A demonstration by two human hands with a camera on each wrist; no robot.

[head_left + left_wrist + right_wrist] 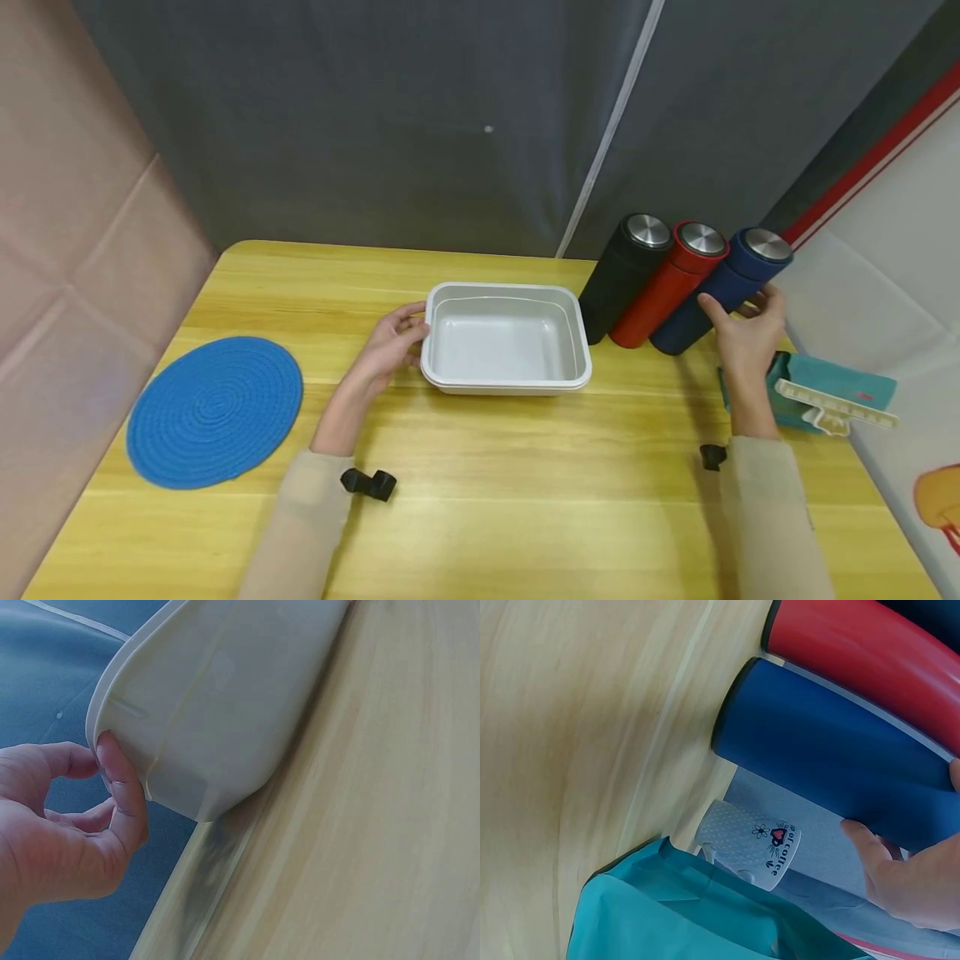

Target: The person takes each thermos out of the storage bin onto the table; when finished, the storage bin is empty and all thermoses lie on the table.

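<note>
My left hand (392, 340) holds the left end of a pale grey rectangular container (506, 375), its fingertips at the rim. In the left wrist view, the fingers (118, 769) bend against the container's outer wall just under the lip. My right hand (750, 333) grips a navy blue thermos flask (708, 304) with a steel-topped lid, thumb on one side and fingers on the other. The flask's base is at the table in the right wrist view. Beside it stand a red flask (656, 296) and a black flask (618, 283), with the container just left of them.
A round blue woven placemat (217, 412) lies at the table's left. By my right wrist is a teal bag (825, 379) with a pale clip (828, 406). A white printed mug (746, 840) stands between bag and blue flask. A grey curtain (375, 125) hangs behind the table.
</note>
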